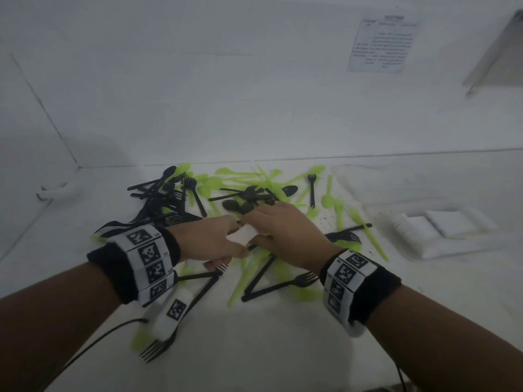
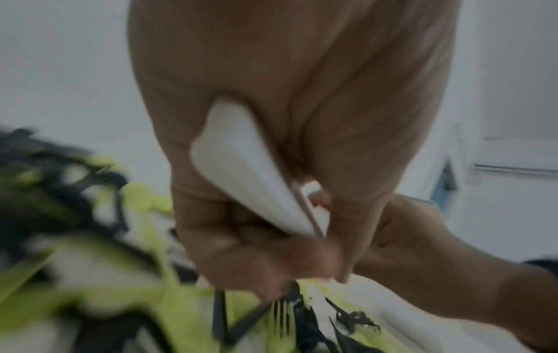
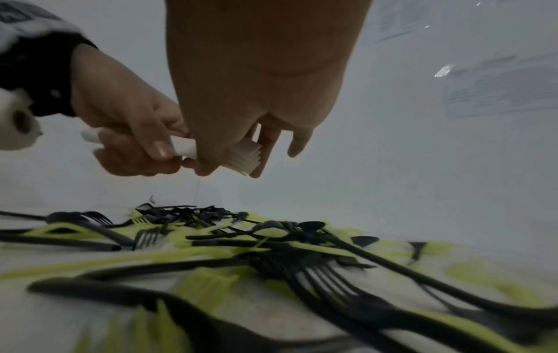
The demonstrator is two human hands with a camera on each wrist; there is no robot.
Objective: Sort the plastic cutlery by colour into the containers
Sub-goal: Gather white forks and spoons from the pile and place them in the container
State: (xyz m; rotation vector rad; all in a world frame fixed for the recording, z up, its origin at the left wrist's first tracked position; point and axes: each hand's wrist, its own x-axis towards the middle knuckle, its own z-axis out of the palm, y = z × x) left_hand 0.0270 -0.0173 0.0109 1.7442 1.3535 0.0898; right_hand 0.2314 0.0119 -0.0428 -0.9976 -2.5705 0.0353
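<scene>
Black and lime-green plastic forks, spoons and knives (image 1: 254,193) lie scattered on the white table (image 1: 283,349). Both hands meet just above the pile, at its near middle. My left hand (image 1: 223,239) grips a white container piece (image 1: 243,233), which shows as a thin white edge (image 2: 241,167) in the left wrist view. My right hand (image 1: 268,224) pinches the ribbed other end (image 3: 244,157) of the same white stack, next to the left hand's fingers (image 3: 151,145). Neither hand holds any cutlery.
More white containers (image 1: 441,230) lie on the table at the right. A black fork (image 1: 158,346) and a black cable (image 1: 93,343) lie near the left forearm. White walls close the back and left, with a printed sheet (image 1: 382,43) on the back wall.
</scene>
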